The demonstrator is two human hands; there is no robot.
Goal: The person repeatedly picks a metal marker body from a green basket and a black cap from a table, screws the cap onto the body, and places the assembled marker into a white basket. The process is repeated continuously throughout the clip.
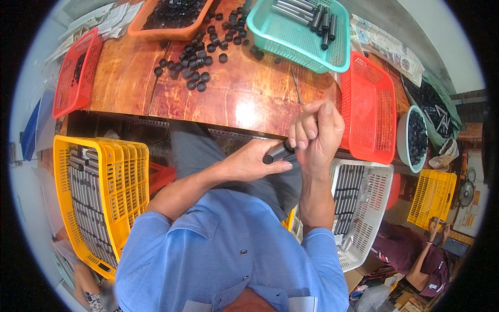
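Black caps (193, 65) strewn on the wooden table (249, 93) between plastic baskets (370, 112).

Tabletop (249, 93): glossy reddish-brown, marbled grain.
Loose caps (200, 57): black.
Teal basket (304, 41), mesh weave, with dark grey tubes (312, 15).
Red baskets (370, 112) (78, 73): lattice pattern.
Orange basket (156, 32).
Yellow crate (117, 182): slatted, filled with grey tubes.
White crate (371, 208): perforated.
White bowl (404, 139) of black pieces.
Shirt (223, 249): plain light blue.
Held tube (278, 152): dark grey, black-ended.
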